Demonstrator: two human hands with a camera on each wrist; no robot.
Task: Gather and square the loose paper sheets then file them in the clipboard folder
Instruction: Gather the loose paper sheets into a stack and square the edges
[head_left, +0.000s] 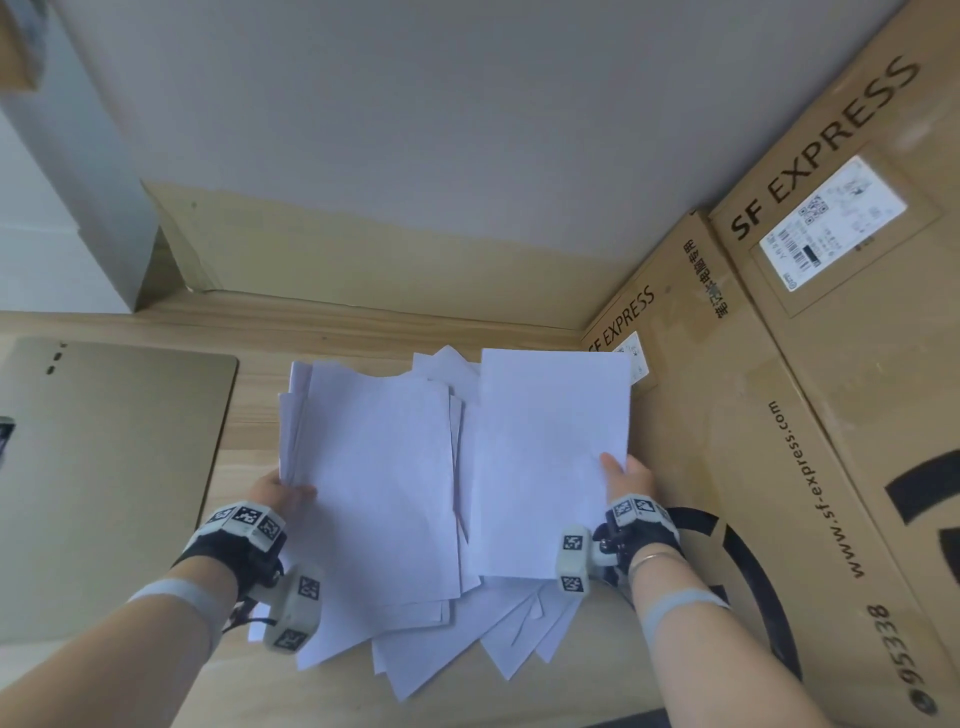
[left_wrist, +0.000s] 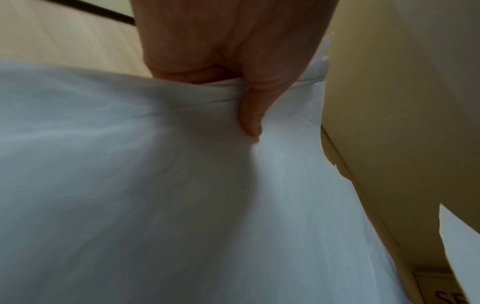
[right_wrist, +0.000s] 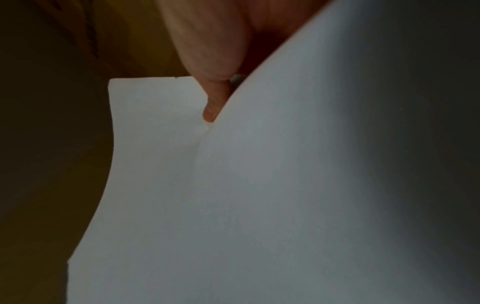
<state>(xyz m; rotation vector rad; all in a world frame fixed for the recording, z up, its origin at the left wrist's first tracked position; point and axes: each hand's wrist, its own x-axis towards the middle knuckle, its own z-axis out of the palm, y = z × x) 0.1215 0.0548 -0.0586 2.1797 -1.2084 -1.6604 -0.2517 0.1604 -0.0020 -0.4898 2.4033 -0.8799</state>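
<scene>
My left hand (head_left: 284, 491) pinches the left edge of a raised, uneven stack of white sheets (head_left: 379, 483); in the left wrist view the thumb (left_wrist: 250, 115) presses on the stack of sheets (left_wrist: 182, 195). My right hand (head_left: 626, 480) pinches the right edge of a separate white sheet (head_left: 550, 457), held up beside the stack; the right wrist view shows a thumb (right_wrist: 211, 111) on that sheet (right_wrist: 259, 195). More loose sheets (head_left: 467, 639) lie fanned on the wooden table (head_left: 249, 691) beneath. A grey-gold flat board, possibly the clipboard folder (head_left: 109, 478), lies at left.
Large SF Express cardboard boxes (head_left: 810, 415) stand close along the right side of the table. A flat cardboard sheet (head_left: 363, 260) leans against the grey wall behind. A grey box (head_left: 78, 171) stands at the far left.
</scene>
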